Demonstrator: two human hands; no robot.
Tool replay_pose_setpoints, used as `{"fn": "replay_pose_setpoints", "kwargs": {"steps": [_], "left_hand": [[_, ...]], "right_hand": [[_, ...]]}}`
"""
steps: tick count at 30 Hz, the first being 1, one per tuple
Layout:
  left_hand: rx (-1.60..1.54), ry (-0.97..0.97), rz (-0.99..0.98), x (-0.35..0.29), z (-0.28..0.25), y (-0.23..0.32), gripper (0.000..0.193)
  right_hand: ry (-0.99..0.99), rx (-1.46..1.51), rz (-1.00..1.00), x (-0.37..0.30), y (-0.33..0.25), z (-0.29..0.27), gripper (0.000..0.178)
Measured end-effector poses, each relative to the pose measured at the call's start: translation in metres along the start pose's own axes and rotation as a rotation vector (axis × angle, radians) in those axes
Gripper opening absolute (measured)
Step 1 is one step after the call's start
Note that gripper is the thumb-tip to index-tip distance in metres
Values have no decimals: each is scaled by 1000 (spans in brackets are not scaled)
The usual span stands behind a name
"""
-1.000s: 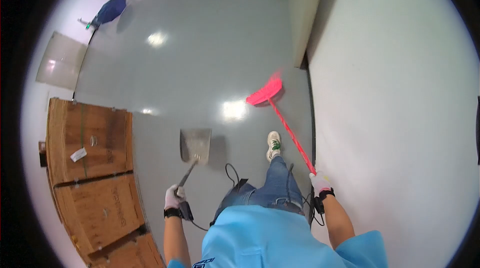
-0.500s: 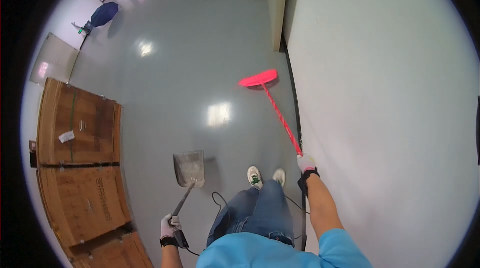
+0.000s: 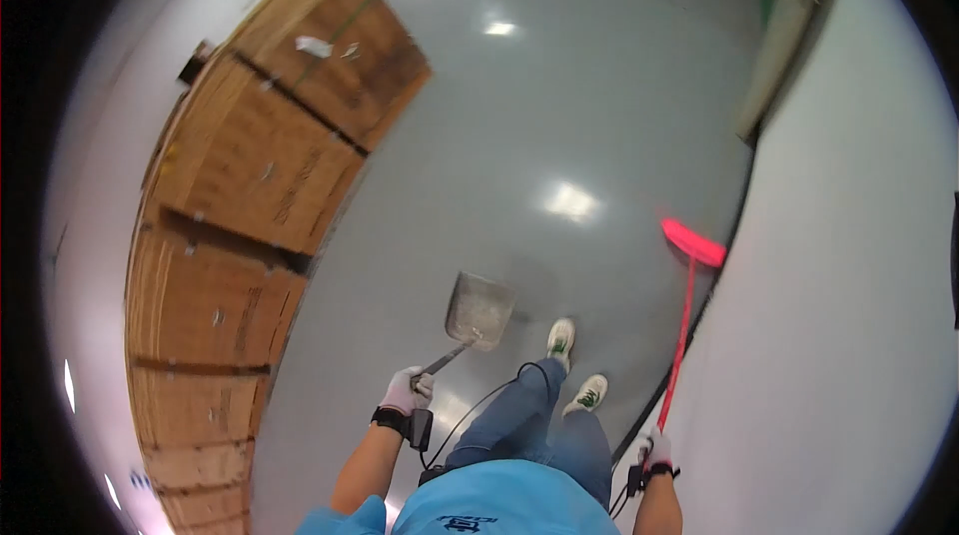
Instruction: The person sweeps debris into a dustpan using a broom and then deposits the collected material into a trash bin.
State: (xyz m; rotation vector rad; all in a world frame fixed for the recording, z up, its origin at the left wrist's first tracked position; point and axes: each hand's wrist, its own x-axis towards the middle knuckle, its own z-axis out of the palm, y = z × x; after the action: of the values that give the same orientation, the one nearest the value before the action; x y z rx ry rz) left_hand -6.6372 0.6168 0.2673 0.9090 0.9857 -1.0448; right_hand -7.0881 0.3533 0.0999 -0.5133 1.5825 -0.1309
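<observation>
Moved closer to the wall (image 3: pixel 849 235), the pink broom (image 3: pixel 693 243) is now just beside it, clasped in the right hand (image 3: pixel 655 449); the left hand (image 3: pixel 408 391) grips the dustpan (image 3: pixel 479 311), left of the shoes (image 3: pixel 562 337).

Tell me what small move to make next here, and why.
Perhaps draw the pink broom away from the wall toward the dustpan: its head is close beside the wall and apart from the dustpan, and the right hand grips the broom while the left hand holds the dustpan.
</observation>
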Motion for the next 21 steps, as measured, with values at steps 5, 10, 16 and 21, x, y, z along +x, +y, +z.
{"fn": "replay_pose_setpoints", "kwargs": {"steps": [5, 10, 16, 21], "left_hand": [[-47, 64, 94, -7, -100, 45, 16], [4, -154, 17, 29, -141, 77, 19], [-8, -24, -49, 52, -177, 74, 16], [114, 57, 33, 73, -165, 59, 17]], "right_hand": [[-59, -217, -72, -27, 81, 28, 36], [168, -494, -473, 70, 108, 19, 40], [426, -838, -301, 64, 134, 47, 44], [407, -824, -231, 33, 203, 39, 48]]}}
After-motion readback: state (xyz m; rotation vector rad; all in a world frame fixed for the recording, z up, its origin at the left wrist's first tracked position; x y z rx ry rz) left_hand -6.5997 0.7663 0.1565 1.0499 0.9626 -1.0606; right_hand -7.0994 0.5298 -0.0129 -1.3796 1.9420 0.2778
